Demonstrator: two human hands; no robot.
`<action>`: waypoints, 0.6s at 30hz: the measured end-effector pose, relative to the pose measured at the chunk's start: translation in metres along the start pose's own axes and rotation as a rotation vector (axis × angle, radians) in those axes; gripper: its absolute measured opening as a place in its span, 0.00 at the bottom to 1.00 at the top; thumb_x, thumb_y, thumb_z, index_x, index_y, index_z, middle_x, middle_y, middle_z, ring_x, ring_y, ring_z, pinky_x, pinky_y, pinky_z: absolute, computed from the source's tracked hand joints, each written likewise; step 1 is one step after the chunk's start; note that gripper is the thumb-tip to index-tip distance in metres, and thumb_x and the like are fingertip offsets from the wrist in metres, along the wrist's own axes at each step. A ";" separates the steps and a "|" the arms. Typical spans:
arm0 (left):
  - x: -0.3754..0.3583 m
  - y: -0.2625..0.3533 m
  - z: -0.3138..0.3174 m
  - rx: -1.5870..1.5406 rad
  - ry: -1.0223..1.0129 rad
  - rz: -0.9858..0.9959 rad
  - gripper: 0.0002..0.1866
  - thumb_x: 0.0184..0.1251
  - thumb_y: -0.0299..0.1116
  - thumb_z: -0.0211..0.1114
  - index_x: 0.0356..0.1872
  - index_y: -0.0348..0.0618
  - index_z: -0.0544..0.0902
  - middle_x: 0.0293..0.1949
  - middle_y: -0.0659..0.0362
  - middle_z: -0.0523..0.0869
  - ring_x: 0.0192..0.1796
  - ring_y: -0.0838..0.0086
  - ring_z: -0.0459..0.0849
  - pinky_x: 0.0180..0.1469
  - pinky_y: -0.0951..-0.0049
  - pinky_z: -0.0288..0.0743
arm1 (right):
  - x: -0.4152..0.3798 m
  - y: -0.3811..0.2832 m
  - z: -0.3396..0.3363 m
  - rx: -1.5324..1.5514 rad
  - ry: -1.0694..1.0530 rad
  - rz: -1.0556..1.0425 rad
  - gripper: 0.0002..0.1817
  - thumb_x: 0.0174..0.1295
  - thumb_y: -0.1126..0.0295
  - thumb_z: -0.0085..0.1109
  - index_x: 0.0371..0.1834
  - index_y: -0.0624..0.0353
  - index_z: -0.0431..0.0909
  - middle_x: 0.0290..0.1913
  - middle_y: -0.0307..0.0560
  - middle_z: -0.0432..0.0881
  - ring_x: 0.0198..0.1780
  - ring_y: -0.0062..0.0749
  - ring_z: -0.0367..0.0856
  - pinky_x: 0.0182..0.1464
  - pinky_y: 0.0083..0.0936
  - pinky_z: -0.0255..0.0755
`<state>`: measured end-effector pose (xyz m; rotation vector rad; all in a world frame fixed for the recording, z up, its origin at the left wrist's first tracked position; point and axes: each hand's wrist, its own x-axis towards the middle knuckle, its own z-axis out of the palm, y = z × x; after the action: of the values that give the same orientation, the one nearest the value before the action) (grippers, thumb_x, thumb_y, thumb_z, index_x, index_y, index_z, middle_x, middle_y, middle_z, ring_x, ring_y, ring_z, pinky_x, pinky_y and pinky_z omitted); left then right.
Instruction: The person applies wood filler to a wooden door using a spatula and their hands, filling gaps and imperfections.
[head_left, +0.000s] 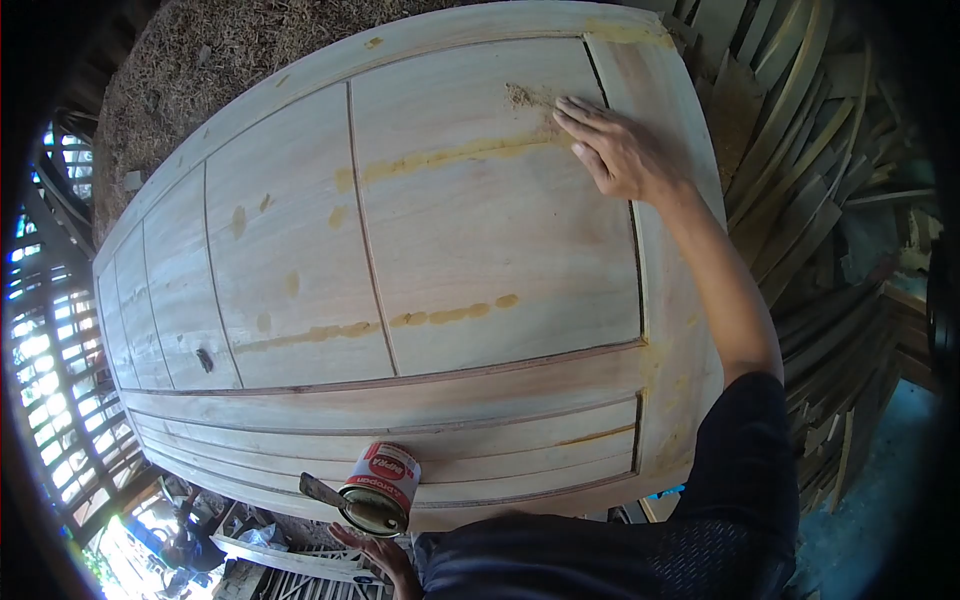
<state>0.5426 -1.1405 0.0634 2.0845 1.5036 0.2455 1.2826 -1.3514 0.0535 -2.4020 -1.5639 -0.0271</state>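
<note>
- Several filler patches [450, 154] already laid on the wooden door [300, 260]: one long yellowish streak across the upper panel toward one o'clock, another broken line [400, 322] near the centre, plus scattered dabs [238, 220] toward ten o'clock.
- More yellow smears showing along the frame at five o'clock [670, 400] and at the top corner around one o'clock [620, 32].
- Judging by this, well under way but not finished: right hand [620, 152] spread flat and open, fingers pressed on the panel at one o'clock, beside a small heap of sawdust-like powder [520, 95] (looks freshly rubbed in, not yet smoothed).
- Dark knot [204, 359] on the panel toward eight o'clock apparently untreated; nothing sanded back as far as can be told.
- Left hand [375, 555] low at six o'clock, fingers curled under the edge of the door just below a small opened tin [382, 487]; whether gripping or merely steadying cannot be told.
- Tin red and white, lying on its side on the door's near rail, with a flat blade [320, 491] sticking out of its mouth.
- Door itself lying flat, filling most of the view from eight to two o'clock: pale, bare, unfinished wood with pinkish grain, raised panels divided by narrow grooves.
- Sawdust heap [200, 60] beyond at eleven o'clock, stacked timber offcuts [820, 200] at three o'clock.
</note>
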 end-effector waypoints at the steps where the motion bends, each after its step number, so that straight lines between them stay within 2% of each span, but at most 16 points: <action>1: 0.000 -0.001 0.003 -0.017 0.035 0.028 0.58 0.75 0.73 0.51 0.86 0.40 0.38 0.84 0.37 0.42 0.86 0.43 0.45 0.85 0.39 0.46 | -0.005 -0.002 0.008 -0.078 0.050 0.039 0.26 0.78 0.66 0.48 0.74 0.69 0.73 0.77 0.60 0.72 0.80 0.51 0.67 0.82 0.42 0.62; 5: -0.003 0.014 0.005 0.080 -0.042 0.024 0.59 0.74 0.73 0.53 0.85 0.40 0.37 0.84 0.37 0.44 0.86 0.42 0.47 0.84 0.38 0.47 | -0.002 -0.012 0.020 -0.182 0.134 0.193 0.30 0.80 0.58 0.46 0.77 0.69 0.68 0.80 0.63 0.67 0.82 0.53 0.61 0.84 0.45 0.55; 7: -0.001 0.032 0.005 0.036 -0.026 -0.031 0.60 0.72 0.74 0.54 0.85 0.40 0.37 0.84 0.36 0.44 0.85 0.41 0.48 0.83 0.36 0.48 | -0.025 -0.024 0.014 -0.158 0.098 0.216 0.31 0.80 0.57 0.46 0.77 0.70 0.68 0.80 0.64 0.67 0.82 0.53 0.62 0.84 0.44 0.55; 8: -0.002 0.007 0.003 -0.029 -0.012 -0.034 0.60 0.73 0.74 0.54 0.85 0.40 0.37 0.84 0.37 0.43 0.85 0.41 0.49 0.83 0.35 0.49 | -0.028 -0.026 0.012 -0.143 0.064 0.222 0.31 0.80 0.57 0.47 0.77 0.70 0.67 0.79 0.65 0.67 0.82 0.53 0.62 0.84 0.43 0.56; 11: -0.007 0.015 0.003 -0.070 -0.023 -0.046 0.58 0.74 0.72 0.55 0.86 0.42 0.37 0.84 0.38 0.43 0.85 0.40 0.50 0.83 0.35 0.50 | -0.018 -0.028 0.025 -0.198 0.178 0.247 0.32 0.80 0.57 0.47 0.77 0.71 0.67 0.79 0.65 0.68 0.82 0.54 0.62 0.84 0.44 0.56; 15: -0.010 0.019 -0.006 -0.095 -0.030 -0.080 0.57 0.75 0.71 0.55 0.86 0.42 0.37 0.84 0.38 0.42 0.85 0.40 0.50 0.83 0.35 0.50 | -0.011 -0.035 0.016 -0.227 0.158 0.262 0.33 0.79 0.56 0.49 0.77 0.71 0.66 0.79 0.65 0.68 0.82 0.56 0.62 0.83 0.45 0.57; 17: -0.005 0.022 -0.002 -0.131 -0.014 -0.102 0.56 0.75 0.70 0.55 0.86 0.42 0.37 0.84 0.38 0.42 0.85 0.39 0.50 0.83 0.35 0.51 | -0.031 -0.054 0.000 -0.107 -0.034 0.307 0.35 0.79 0.54 0.47 0.78 0.73 0.64 0.79 0.67 0.67 0.83 0.58 0.60 0.84 0.45 0.55; 18: -0.005 0.024 0.000 -0.148 -0.012 -0.115 0.56 0.76 0.69 0.55 0.86 0.43 0.37 0.84 0.38 0.42 0.85 0.39 0.50 0.82 0.35 0.51 | -0.036 -0.063 -0.002 -0.111 -0.033 0.308 0.35 0.79 0.54 0.47 0.78 0.73 0.64 0.79 0.67 0.67 0.83 0.58 0.60 0.84 0.45 0.55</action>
<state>0.5603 -1.1510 0.0766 1.8742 1.5441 0.2906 1.2111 -1.3604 0.0636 -2.7166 -1.2175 -0.0129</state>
